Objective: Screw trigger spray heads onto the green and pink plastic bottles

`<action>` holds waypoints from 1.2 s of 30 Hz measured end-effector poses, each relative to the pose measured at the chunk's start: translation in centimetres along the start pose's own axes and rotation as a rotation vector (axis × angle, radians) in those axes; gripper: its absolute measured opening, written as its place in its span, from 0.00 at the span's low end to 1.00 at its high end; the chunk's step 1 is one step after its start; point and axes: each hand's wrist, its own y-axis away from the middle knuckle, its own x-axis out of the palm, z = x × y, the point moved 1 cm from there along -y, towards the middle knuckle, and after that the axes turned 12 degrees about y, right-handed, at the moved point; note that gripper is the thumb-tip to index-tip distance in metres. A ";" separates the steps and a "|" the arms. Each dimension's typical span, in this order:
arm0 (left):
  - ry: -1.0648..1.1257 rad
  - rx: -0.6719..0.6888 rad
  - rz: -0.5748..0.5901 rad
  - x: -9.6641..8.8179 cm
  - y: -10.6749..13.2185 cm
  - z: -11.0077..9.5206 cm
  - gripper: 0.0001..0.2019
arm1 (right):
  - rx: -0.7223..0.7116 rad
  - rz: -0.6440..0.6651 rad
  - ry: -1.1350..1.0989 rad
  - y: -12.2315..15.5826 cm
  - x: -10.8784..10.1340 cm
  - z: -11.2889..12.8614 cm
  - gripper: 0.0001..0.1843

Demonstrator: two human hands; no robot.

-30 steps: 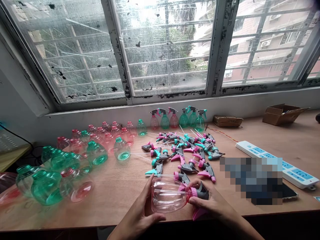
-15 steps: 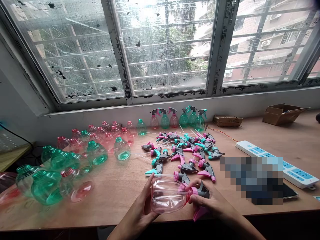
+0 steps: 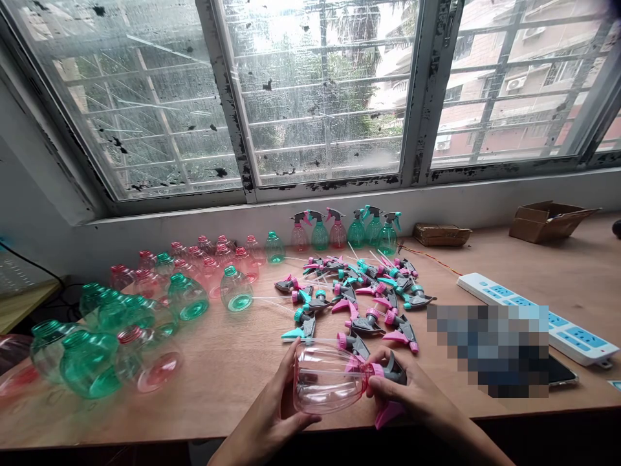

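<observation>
A clear pink spray bottle (image 3: 327, 378) lies on its side in the air above the table's front edge, its neck pointing right. Around its base end is my left hand (image 3: 281, 401), with the thumb stretched along the lower side. My right hand (image 3: 402, 382) grips the pink collar of a grey and pink spray head (image 3: 394, 372) at the bottle's neck. The head's pink trigger hangs below the fingers. Through the clear wall a thin tube shows inside the bottle. Just beyond the hands, loose spray heads (image 3: 371, 321) in pink, teal and grey lie in a pile.
Open green bottles (image 3: 92, 366) and pink bottles (image 3: 211, 275) crowd the left side. Several bottles with heads fitted (image 3: 356, 232) stand along the wall. A power strip (image 3: 538, 317), a partly blurred phone (image 3: 563, 373) and a cardboard box (image 3: 548, 221) are on the right.
My left thumb has shifted and now extends farther along the bottle's lower side. The bottle has turned slightly; my right hand stays at the collar.
</observation>
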 end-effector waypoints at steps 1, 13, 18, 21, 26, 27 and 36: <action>0.012 0.009 -0.002 0.1 0.0 -0.1 0.47 | 0.001 -0.006 0.005 0.0 0.0 0.1 0.21; 0.141 -0.051 0.028 0.1 0.3 0.1 0.53 | 0.019 -0.014 -0.001 -0.1 -0.1 -0.2 0.22; 0.071 -0.066 0.035 -0.2 0.3 0.3 0.50 | 0.018 -0.020 0.005 -0.1 -0.2 -0.4 0.21; 0.089 -0.041 0.062 0.0 0.2 0.3 0.49 | 0.004 -0.026 0.011 -0.2 -0.2 -0.4 0.20; 0.126 0.004 0.079 0.2 0.1 0.1 0.47 | 0.014 -0.026 -0.001 -0.2 -0.1 -0.6 0.21; 0.135 0.002 0.072 0.2 0.1 0.0 0.48 | 0.020 -0.025 -0.003 -0.2 -0.1 -0.7 0.21; 0.296 -0.131 0.074 0.5 0.2 -1.0 0.56 | 0.029 -0.027 -0.017 -0.3 -0.1 -1.1 0.21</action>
